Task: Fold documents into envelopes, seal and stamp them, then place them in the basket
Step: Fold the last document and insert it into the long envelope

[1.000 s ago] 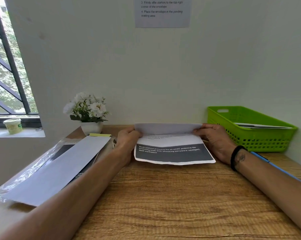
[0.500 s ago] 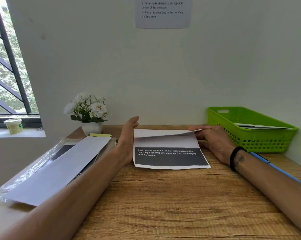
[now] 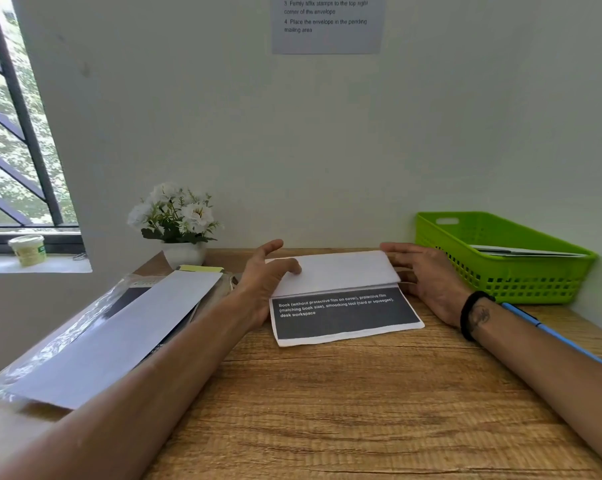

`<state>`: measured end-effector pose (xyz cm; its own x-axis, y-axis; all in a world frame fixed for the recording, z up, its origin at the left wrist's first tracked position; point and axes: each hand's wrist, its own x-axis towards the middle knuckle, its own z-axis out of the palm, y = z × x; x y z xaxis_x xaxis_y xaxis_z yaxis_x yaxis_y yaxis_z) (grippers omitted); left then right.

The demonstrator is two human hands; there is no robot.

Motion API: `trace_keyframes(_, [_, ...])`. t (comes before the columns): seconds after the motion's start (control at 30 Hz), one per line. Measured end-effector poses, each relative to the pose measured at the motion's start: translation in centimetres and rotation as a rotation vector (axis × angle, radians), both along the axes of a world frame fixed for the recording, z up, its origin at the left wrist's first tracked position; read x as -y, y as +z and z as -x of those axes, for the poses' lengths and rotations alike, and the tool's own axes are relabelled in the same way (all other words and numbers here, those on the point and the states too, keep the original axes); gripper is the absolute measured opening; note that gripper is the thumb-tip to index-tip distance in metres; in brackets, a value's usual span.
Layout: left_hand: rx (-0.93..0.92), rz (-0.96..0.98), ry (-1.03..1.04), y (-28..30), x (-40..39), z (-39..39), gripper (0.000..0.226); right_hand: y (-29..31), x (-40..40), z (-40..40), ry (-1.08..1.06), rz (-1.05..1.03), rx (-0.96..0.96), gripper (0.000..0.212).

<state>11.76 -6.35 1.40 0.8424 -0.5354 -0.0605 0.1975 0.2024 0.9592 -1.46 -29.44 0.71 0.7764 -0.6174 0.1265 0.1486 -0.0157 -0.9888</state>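
A printed document (image 3: 344, 313) lies on the wooden desk (image 3: 362, 410), its far part folded toward me so a white panel covers the upper half above a dark band with white text. My left hand (image 3: 265, 282) rests at the sheet's left edge, thumb pressing on the folded panel. At the right edge my right hand (image 3: 427, 278) holds the folded panel's corner with its fingertips. A green basket (image 3: 500, 278) stands at the right against the wall, with paper inside. A long white envelope (image 3: 119, 337) lies on a plastic sleeve at the left.
A white pot of white flowers (image 3: 180, 223) stands at the back left by a yellow sticky pad (image 3: 201, 269). A blue pen (image 3: 556, 339) lies under my right forearm. A small tub (image 3: 27, 249) sits on the windowsill. An instruction sheet (image 3: 327, 22) hangs on the wall.
The far part of the document has been folded further down toward me and now lies nearly flat. My left thumb has moved onto the folded panel; my right hand stays at the right edge.
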Motion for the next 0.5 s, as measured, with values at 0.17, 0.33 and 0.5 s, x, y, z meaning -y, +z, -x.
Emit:
trace_keyframes(0.17, [0.016,0.013,0.038,-0.13,-0.02,-0.38,0.069,-0.11,0.17,0.25,0.079,0.052,-0.024,0.027])
trace_keyframes(0.33, [0.023,0.016,0.077,0.09,-0.02,-0.1,0.064,-0.67,0.42,0.44,0.091,0.176,-0.057,0.034])
trace_keyframes(0.5, [0.022,-0.027,0.016,-0.15,0.24,-0.23,0.045,-0.78,0.55,0.24,0.0,0.134,0.007,0.024])
